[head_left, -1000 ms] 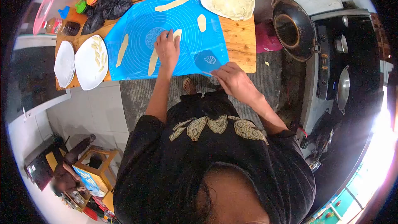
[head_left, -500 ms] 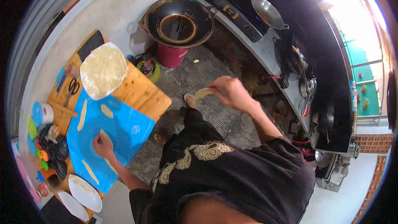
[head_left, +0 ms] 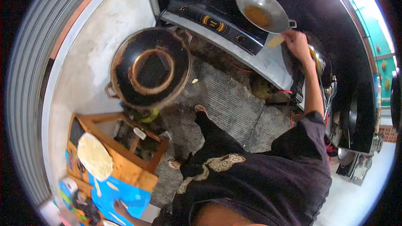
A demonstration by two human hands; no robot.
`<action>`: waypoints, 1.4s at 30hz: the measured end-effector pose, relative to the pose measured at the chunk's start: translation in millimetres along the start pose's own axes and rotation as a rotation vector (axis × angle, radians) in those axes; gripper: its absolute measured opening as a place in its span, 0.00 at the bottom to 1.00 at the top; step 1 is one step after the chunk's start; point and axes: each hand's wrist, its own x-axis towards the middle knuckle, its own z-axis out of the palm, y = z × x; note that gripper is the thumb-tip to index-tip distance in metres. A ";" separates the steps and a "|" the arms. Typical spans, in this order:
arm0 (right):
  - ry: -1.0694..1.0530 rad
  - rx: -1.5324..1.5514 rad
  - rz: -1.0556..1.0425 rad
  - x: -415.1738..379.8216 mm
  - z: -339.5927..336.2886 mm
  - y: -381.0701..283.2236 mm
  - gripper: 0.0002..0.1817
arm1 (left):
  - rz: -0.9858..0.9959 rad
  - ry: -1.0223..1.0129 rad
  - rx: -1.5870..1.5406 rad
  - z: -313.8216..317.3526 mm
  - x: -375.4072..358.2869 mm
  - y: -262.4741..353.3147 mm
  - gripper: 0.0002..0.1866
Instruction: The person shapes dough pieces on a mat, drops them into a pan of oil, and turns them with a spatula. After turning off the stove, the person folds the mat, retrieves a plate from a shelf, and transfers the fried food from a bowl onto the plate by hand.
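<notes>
We see the right hand (head_left: pixel 296 44) clamped on a pale, flat dough strip (head_left: pixel 275 41), long axis pointing left, on the near side of the round silver metal wok (head_left: pixel 275 11). We cannot tell the left hand's (head_left: pixel 121 207) grip at the flat blue mat (head_left: pixel 137 196).

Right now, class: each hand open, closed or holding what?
Left hand: at the blue mat; grip cannot be told.
Right hand: closed, holding a dough strip.
</notes>
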 end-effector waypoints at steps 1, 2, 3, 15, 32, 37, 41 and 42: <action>0.018 -0.080 0.038 28.7 11.3 36.5 0.12 | -0.007 -0.040 0.175 -1.8 3.4 1.4 0.25; 0.072 -0.082 0.079 52.9 23.0 67.3 0.12 | -0.037 -0.013 0.129 4.8 8.2 -15.9 0.22; 0.125 -0.085 0.108 77.3 36.5 95.9 0.12 | -0.065 0.015 0.083 5.9 5.5 -6.7 0.18; 0.090 0.050 0.495 268.0 207.1 301.0 0.17 | -0.064 0.064 0.165 -22.5 -36.4 234.3 0.17; -0.107 -0.222 0.579 218.6 264.3 322.7 0.16 | 0.119 0.093 0.110 -87.3 -60.4 448.9 0.15; -0.177 -0.366 0.589 208.2 249.9 321.9 0.14 | 0.184 0.100 0.070 -103.0 -72.5 495.3 0.15; -0.187 -0.405 0.578 205.5 240.6 331.2 0.14 | 0.248 0.093 0.017 -113.7 -85.8 533.3 0.14; -0.194 -0.411 0.591 205.2 240.8 337.8 0.14 | 0.268 0.089 0.000 -116.7 -89.0 543.1 0.14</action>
